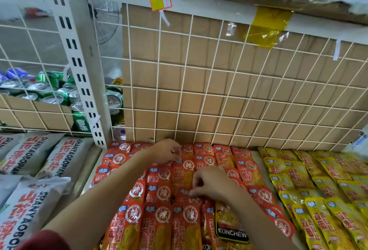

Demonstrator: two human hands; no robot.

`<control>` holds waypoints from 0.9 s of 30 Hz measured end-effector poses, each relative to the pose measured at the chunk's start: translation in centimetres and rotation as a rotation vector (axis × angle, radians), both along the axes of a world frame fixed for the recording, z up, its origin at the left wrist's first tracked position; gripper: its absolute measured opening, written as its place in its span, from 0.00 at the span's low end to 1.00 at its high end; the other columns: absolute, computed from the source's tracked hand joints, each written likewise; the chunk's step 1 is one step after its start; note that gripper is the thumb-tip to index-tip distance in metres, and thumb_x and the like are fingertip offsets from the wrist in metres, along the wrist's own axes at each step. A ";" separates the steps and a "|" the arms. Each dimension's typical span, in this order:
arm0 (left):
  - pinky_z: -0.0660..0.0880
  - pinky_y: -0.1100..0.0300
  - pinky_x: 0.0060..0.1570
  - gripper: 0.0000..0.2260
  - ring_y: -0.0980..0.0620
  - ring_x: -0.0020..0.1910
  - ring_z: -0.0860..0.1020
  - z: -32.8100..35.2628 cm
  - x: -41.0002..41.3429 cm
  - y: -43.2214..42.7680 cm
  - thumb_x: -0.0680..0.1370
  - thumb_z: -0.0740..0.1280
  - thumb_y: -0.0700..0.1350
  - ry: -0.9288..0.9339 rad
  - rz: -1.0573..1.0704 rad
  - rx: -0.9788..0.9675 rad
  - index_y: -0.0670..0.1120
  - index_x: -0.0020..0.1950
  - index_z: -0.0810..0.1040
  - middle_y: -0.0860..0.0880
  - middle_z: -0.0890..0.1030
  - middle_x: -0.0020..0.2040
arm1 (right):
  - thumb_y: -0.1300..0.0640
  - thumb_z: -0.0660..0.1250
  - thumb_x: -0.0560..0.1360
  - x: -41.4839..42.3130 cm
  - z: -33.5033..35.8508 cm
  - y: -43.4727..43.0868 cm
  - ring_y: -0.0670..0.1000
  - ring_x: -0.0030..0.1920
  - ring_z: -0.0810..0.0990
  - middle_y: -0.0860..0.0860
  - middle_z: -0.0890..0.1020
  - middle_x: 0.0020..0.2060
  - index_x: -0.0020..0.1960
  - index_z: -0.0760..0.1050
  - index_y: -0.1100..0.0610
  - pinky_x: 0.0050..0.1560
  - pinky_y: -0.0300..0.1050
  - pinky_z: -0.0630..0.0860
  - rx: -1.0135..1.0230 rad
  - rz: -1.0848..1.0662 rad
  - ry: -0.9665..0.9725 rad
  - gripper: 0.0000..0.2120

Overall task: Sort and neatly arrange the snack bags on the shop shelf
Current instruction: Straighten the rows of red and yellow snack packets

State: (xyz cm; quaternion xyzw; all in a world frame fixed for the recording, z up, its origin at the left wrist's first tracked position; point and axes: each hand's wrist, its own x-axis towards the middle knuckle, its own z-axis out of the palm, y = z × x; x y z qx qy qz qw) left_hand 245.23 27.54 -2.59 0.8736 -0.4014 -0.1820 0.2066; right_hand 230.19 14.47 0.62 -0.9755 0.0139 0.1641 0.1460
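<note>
Several red snack bags point(159, 192) lie flat in rows on the shop shelf, with yellow snack bags point(310, 188) in rows to their right. One red bag point(182, 174) lies lengthwise in the middle. My left hand point(166, 151) pinches its far end near the wire grid. My right hand point(212, 185) pinches its near end with fingers curled. Both forearms reach in from the bottom edge over the red rows.
A white wire grid point(219, 82) backed by cardboard closes the back of the shelf. Grey snack bags point(29, 170) fill the bay on the left, past a white slotted upright point(79, 74). Drink cans point(49, 90) stand behind the grid at left. A black-labelled bag point(232, 231) lies near the front.
</note>
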 end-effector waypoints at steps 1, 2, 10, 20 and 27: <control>0.65 0.61 0.46 0.08 0.55 0.48 0.71 0.0 0.1 0.0 0.75 0.68 0.48 0.000 -0.001 -0.009 0.45 0.48 0.78 0.51 0.74 0.48 | 0.44 0.68 0.71 0.0 0.0 -0.1 0.46 0.53 0.74 0.42 0.78 0.44 0.43 0.76 0.49 0.65 0.52 0.57 0.035 -0.006 -0.001 0.09; 0.66 0.61 0.46 0.07 0.55 0.48 0.72 0.0 0.1 0.0 0.75 0.68 0.48 -0.002 -0.007 -0.013 0.45 0.48 0.78 0.51 0.74 0.48 | 0.45 0.68 0.72 0.1 0.1 -0.2 0.46 0.52 0.75 0.42 0.77 0.43 0.42 0.75 0.49 0.66 0.52 0.56 0.075 -0.019 -0.005 0.08; 0.68 0.63 0.45 0.05 0.55 0.46 0.74 -0.8 0.8 0.2 0.75 0.67 0.46 0.017 0.013 -0.090 0.47 0.48 0.80 0.54 0.75 0.45 | 0.51 0.66 0.75 1.6 -0.1 -0.3 0.44 0.43 0.74 0.43 0.76 0.41 0.47 0.76 0.52 0.46 0.40 0.72 0.184 -0.161 -0.205 0.05; 0.68 0.63 0.45 0.07 0.55 0.46 0.73 -0.7 1.1 0.2 0.75 0.67 0.45 0.022 0.035 -0.086 0.45 0.50 0.81 0.51 0.76 0.47 | 0.51 0.66 0.74 3.3 -1.0 0.3 0.45 0.46 0.75 0.47 0.80 0.47 0.47 0.78 0.52 0.46 0.41 0.71 0.172 -0.115 -0.233 0.06; 0.66 0.77 0.39 0.09 0.58 0.44 0.75 0.4 1.1 0.3 0.77 0.64 0.40 0.080 0.021 -0.142 0.40 0.53 0.81 0.46 0.81 0.50 | 0.52 0.67 0.74 3.5 -1.1 0.1 0.45 0.45 0.74 0.46 0.79 0.46 0.47 0.79 0.53 0.47 0.40 0.71 0.199 -0.127 -0.257 0.05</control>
